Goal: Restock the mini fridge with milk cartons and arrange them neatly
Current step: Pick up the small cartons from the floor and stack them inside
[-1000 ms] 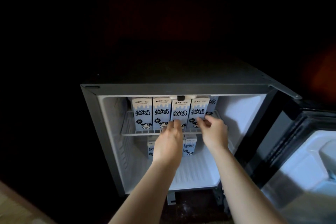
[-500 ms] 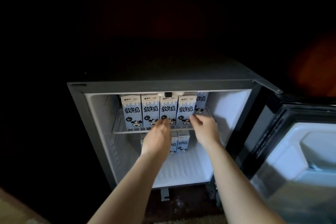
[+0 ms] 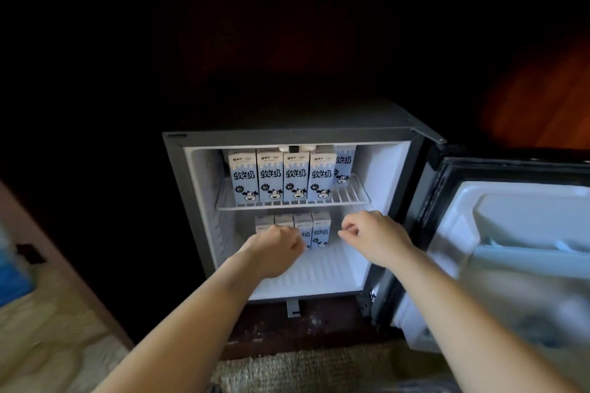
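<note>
The mini fridge (image 3: 188, 201) stands open. On its wire shelf (image 3: 351, 195), several blue-and-white milk cartons (image 3: 269, 174) stand upright in a tidy front row, and one more carton (image 3: 344, 166) sits behind at the right. Below, on the fridge floor, a second row of cartons (image 3: 321, 230) stands at the back. My left hand (image 3: 274, 246) hangs loosely curled in front of the lower cartons and hides part of them. My right hand (image 3: 373, 236) is loosely curled to the right of that row. Neither hand holds anything.
The fridge door (image 3: 510, 249) is swung open to the right, with empty door pockets. A woven mat (image 3: 319, 370) lies on the floor in front. Light flooring and a blurred blue object (image 3: 12, 271) show at the left. The surroundings are dark.
Both hands have come off the top-shelf cartons and dropped to the lower compartment. The view has shifted so the fridge sits further right and lower.
</note>
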The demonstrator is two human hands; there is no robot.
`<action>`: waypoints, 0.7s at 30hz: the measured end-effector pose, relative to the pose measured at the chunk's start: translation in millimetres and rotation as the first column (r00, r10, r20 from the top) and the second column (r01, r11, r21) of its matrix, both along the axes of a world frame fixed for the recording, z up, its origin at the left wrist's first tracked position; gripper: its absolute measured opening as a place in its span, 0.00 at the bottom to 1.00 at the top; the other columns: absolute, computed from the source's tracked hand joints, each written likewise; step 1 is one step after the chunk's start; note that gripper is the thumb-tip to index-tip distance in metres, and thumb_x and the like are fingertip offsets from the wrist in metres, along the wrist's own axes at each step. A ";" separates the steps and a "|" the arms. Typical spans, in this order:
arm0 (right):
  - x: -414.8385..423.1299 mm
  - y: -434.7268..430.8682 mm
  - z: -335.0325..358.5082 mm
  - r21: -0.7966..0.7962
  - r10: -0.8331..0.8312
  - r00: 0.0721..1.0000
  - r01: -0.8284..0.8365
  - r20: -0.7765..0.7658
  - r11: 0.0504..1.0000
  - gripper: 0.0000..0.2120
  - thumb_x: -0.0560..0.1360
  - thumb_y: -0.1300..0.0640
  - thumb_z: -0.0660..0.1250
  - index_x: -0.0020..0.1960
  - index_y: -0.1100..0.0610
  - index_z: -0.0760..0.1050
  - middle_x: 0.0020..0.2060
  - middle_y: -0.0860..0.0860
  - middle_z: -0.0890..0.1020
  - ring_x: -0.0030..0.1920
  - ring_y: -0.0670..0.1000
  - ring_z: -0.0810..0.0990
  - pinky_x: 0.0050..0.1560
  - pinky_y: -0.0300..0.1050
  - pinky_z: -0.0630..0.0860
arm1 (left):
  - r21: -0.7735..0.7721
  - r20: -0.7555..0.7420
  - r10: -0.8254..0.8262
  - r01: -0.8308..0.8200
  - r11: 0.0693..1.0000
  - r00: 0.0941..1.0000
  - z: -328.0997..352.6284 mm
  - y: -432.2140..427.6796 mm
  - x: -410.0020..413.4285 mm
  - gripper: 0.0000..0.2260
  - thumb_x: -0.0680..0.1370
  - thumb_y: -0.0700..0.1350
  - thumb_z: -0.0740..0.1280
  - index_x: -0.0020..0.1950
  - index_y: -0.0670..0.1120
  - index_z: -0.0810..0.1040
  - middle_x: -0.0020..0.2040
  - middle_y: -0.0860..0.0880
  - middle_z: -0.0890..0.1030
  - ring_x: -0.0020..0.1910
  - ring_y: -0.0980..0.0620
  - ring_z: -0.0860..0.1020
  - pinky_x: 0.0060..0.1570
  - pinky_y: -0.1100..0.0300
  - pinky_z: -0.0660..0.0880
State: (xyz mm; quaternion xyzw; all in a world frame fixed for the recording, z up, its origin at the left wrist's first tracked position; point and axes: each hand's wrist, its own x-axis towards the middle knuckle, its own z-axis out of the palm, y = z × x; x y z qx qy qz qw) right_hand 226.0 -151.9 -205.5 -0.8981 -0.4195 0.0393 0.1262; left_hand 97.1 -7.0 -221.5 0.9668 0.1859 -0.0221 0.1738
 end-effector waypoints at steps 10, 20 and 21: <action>-30.7 -116.0 48.9 -0.351 0.223 0.953 -0.142 0.203 0.926 0.10 0.78 0.50 0.60 0.51 0.56 0.75 0.49 0.53 0.80 0.51 0.57 0.79 0.45 0.48 0.74 | 0.075 -0.280 -0.290 0.321 0.944 0.915 57.8 -100.8 -5.7 0.17 0.83 0.51 0.51 0.59 0.42 0.72 0.59 0.43 0.75 0.57 0.43 0.73 0.51 0.55 0.67; -40.9 -236.4 70.2 -0.356 0.024 0.978 0.052 0.205 0.933 0.15 0.78 0.47 0.60 0.62 0.52 0.74 0.58 0.53 0.79 0.57 0.55 0.77 0.51 0.48 0.75 | 0.084 -0.277 -0.532 0.572 0.816 0.800 73.7 -236.7 30.8 0.18 0.82 0.51 0.53 0.63 0.42 0.73 0.61 0.43 0.76 0.57 0.44 0.75 0.49 0.57 0.68; -38.9 -247.4 66.6 -0.371 -0.007 0.982 0.077 0.186 0.925 0.16 0.78 0.46 0.60 0.63 0.51 0.73 0.58 0.52 0.78 0.57 0.55 0.76 0.51 0.48 0.74 | 0.072 -0.273 -0.548 0.585 0.808 0.791 72.2 -248.4 33.9 0.18 0.82 0.51 0.53 0.64 0.42 0.73 0.61 0.43 0.76 0.57 0.44 0.75 0.49 0.57 0.67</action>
